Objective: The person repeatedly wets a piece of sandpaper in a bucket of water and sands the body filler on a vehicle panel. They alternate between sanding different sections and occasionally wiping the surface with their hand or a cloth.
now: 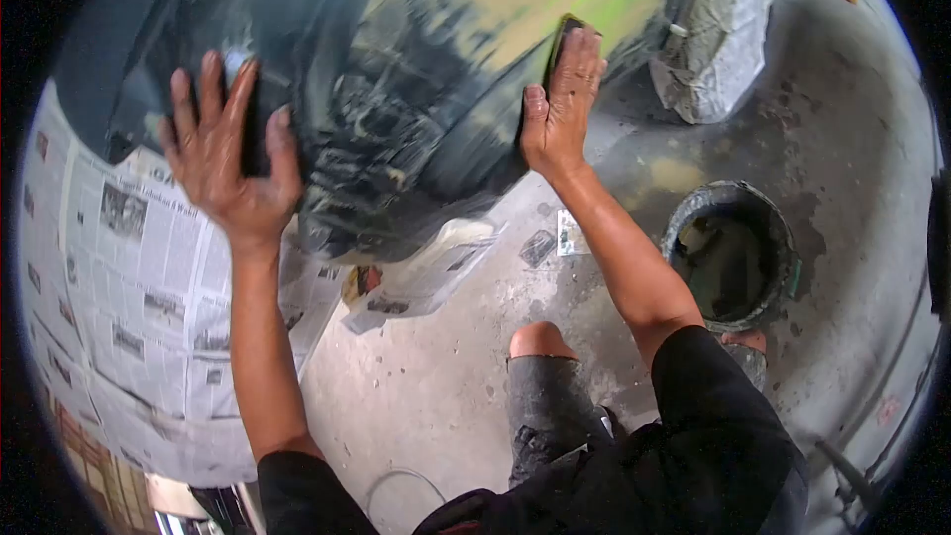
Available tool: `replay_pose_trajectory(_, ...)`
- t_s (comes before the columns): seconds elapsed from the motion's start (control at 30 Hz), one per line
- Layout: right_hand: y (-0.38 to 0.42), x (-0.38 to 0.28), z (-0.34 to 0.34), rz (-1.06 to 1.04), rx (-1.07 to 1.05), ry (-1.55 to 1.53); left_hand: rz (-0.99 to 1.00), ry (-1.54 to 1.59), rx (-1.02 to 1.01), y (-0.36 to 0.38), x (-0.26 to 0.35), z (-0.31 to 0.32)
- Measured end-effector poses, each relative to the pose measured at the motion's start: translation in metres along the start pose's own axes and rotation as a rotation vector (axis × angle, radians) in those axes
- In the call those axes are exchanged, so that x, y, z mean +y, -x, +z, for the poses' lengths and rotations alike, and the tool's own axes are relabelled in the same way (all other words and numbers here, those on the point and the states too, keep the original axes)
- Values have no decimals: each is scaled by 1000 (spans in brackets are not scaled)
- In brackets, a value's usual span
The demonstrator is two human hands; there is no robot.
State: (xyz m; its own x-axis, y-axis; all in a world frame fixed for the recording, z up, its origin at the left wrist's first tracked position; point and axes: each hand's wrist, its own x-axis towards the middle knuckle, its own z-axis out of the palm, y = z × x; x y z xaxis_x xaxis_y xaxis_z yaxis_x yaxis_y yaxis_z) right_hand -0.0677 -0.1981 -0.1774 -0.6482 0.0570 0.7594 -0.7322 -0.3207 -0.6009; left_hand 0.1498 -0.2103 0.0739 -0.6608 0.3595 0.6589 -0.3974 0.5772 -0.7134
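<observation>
Left hand (233, 154): open, spread on dark panel (371, 89) | Right hand (567, 109): gripping thin block (553, 48) against its right side, near tan patch (505, 0)

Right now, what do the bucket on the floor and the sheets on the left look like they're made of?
Bucket: probably plastic, possibly rubber; dull and dark, with a thick, grimy rim.

Sheets: newspaper, thin and matte, judging by the printed columns, small photos and creases.
</observation>
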Motion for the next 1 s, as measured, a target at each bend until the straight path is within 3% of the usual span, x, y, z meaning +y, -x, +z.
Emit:
replay_pose_trajectory(0.03, 8, -18, 8, 46, 37, -36, 13, -2, -7, 0, -1, -1)
replay_pose_trajectory(0.1, 49, -54, 21, -110, -180, -21, -10, -19, -15, 0, -2, -3)
replay_pose_trajectory(0.17, 81, -78, 18, -537, -408, 126, -24, -3, 5, -1, -1, 0)
replay_pose_trajectory(0.2, 73, -70, 14, -535, -403, 132, -24, -3, 5, 0, -2, 0)
replay_pose_trajectory(0.27, 36, -34, 5, -721, -402, 145, -13, -1, 4, 0, -2, 1)
replay_pose_trajectory(0.33, -9, 5, -3, -321, -224, 171, -18, -3, -8, 2, -3, 1)
replay_pose_trajectory(0.37, -36, 13, -14, -115, -55, 35, -15, 0, -9, 2, -3, 1)
replay_pose_trajectory(0.4, -47, 21, -14, -117, 39, 29, -13, 5, -6, 1, -3, 1)
replay_pose_trajectory(0.5, -12, -18, 5, -78, -34, 9, -21, -16, -18, 0, -1, 0)
replay_pose_trajectory(0.57, 41, -76, 16, -264, -335, 122, -20, -19, -17, 0, -2, -2)
replay_pose_trajectory(0.63, 70, -109, 11, -477, -491, -137, -13, -4, -12, 0, 0, -1)
replay_pose_trajectory(0.67, 61, -102, 7, -475, -478, -118, -8, -16, -23, -2, 0, -2)
replay_pose_trajectory(0.73, 29, -75, -5, -721, -553, -21, -12, -33, -53, -2, 1, -5)
replay_pose_trajectory(0.83, -37, -28, -38, -453, -390, 144, -38, 5, -17, -4, 4, -4)
replay_pose_trajectory(0.9, -65, 10, -43, -411, -312, 203, -31, -2, -10, -4, 4, -3)
replay_pose_trajectory(1.0, -77, 16, -46, -216, -164, 285, -11, -32, -42, -4, 4, -5)
